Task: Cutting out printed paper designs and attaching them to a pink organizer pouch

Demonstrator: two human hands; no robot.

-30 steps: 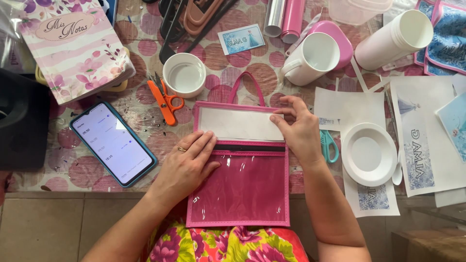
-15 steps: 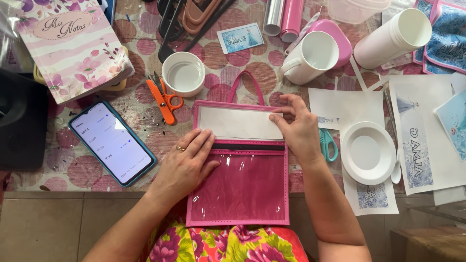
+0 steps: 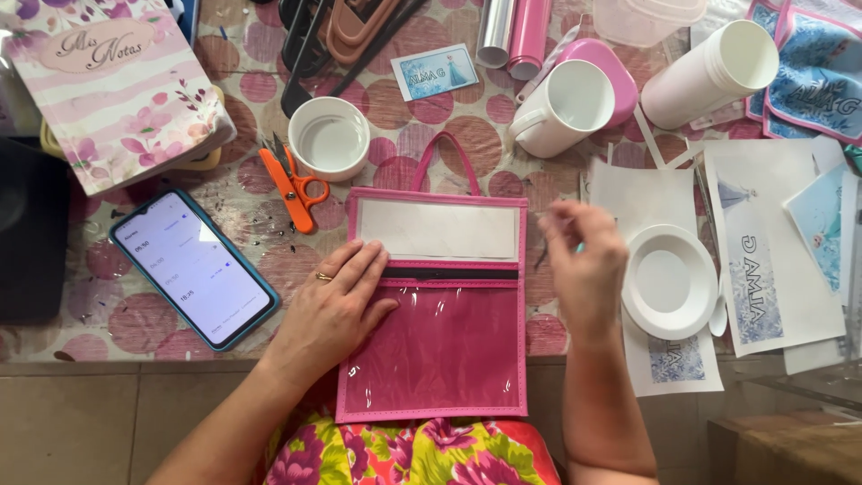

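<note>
**Two hands at a pink pouch on a crowded table**

A flat pink pouch with a clear plastic front lies at the near edge of the table, directly in front of the person, at about 6 o'clock from the middle of the view. Its loop handle points to 12 o'clock. A white rectangular sheet lies across the upper band of the pouch, above the dark zipper line.

The left hand lies flat and open on the left side of the pouch, palm down, fingers spread a little and pointing toward 1 o'clock. It presses on the pouch and grips nothing. A ring is on one finger.

The right hand is just off the right edge of the pouch, at 3 o'clock from it. It is blurred; the fingers look loosely curled, and I cannot tell if they hold something.

At 3 o'clock from the right hand is a round white lid resting on printed paper sheets. At 9 o'clock from the left hand lies a smartphone with a lit screen. Small orange scissors are at 11 o'clock from the pouch, beside a small white cup. A white mug stands at 1 o'clock from the pouch. A flowered notebook lies at the far left.
</note>
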